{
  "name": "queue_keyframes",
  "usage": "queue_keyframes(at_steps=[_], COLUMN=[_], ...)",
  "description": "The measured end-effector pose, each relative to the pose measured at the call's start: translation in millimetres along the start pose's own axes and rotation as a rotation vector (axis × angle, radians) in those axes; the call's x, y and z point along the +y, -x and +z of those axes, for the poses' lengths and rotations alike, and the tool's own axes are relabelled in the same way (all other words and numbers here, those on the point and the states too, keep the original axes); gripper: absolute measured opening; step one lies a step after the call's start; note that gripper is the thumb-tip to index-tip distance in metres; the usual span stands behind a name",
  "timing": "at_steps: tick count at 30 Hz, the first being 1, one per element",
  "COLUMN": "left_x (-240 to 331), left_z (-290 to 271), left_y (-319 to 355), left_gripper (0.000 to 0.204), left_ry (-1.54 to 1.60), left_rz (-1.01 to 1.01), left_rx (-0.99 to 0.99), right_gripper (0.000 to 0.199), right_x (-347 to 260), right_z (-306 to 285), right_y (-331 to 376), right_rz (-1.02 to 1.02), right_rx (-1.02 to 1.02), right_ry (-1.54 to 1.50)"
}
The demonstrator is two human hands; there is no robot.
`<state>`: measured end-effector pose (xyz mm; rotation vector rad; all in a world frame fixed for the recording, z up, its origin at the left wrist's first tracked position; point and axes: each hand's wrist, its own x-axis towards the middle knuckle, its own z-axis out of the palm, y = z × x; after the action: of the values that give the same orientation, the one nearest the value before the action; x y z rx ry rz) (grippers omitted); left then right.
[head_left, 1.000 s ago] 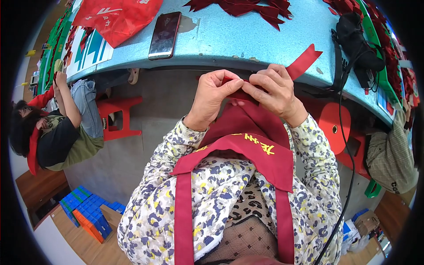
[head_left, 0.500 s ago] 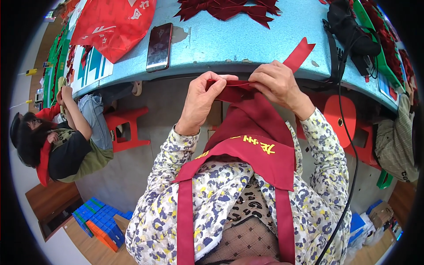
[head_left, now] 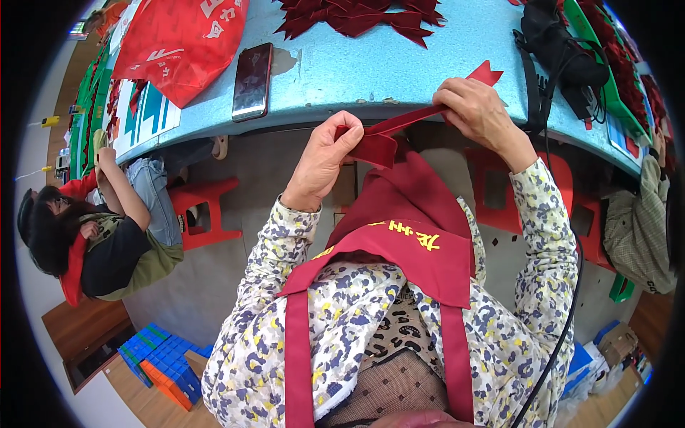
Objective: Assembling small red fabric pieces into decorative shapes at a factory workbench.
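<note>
A dark red ribbon point(head_left: 410, 119) stretches between my two hands, just off the near edge of the blue table. My left hand point(head_left: 319, 162) pinches a folded part of it between thumb and fingers, and a wide flap hangs down beside the thumb. Farther right, my right hand point(head_left: 481, 120) grips the strip near its other end. The forked ribbon tip sticks out past those fingers, over the table. Below the ribbon hangs the dark red apron point(head_left: 407, 200) that I wear.
On the blue table point(head_left: 328, 82) lie a phone point(head_left: 252, 82), a red bag point(head_left: 182, 50), a pile of dark red ribbon pieces point(head_left: 360, 18) and a black bag with straps point(head_left: 564, 50). Green trays point(head_left: 603, 71) hold red pieces. People sit at both sides, near red stools point(head_left: 203, 214).
My right hand has slid right and slightly up, away from the left, drawing the ribbon out between them. The left hand keeps its pinch almost in place.
</note>
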<state>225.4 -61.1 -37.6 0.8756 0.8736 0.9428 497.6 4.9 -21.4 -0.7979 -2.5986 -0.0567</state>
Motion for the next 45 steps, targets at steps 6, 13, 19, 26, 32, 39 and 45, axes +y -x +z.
queue_keyframes(at_steps=[6,13,19,26,32,39,45], left_x=[2.0,13.8,26.8,48.4,47.4,26.9,24.2], left_z=[0.9,-7.7,0.2,10.1,0.5,1.3,-3.0], left_y=[1.1,13.3,19.3,28.6,26.0,5.8,9.7], left_gripper=[0.011,0.008,0.011,0.012,0.016,0.017,0.018], left_ry=[-0.024,0.053,0.046,0.191,0.231,0.222,0.186], left_rz=[0.088,0.048,0.127,-0.031,-0.085,-0.050,-0.052], left_rx=[0.017,0.004,0.019,-0.050,-0.155,-0.015,0.060], right_gripper=[0.022,0.021,0.016,0.016,0.017,0.025,0.033], right_x=[-4.6,-7.9,6.5,19.3,44.1,68.8,34.6], right_z=[-8.7,-36.3,-53.7,-85.6,-103.4,-85.6,-73.5], right_y=[-1.2,-16.5,-15.5,-13.0,-8.1,-10.6,-13.6], right_rz=[0.181,-0.011,0.085,0.096,0.018,0.025,0.160], right_rx=[-0.093,-0.003,-0.113,-0.172,-0.148,-0.104,0.095], right_ry=[-0.021,-0.057,-0.482,-0.277,0.206,0.652,0.685])
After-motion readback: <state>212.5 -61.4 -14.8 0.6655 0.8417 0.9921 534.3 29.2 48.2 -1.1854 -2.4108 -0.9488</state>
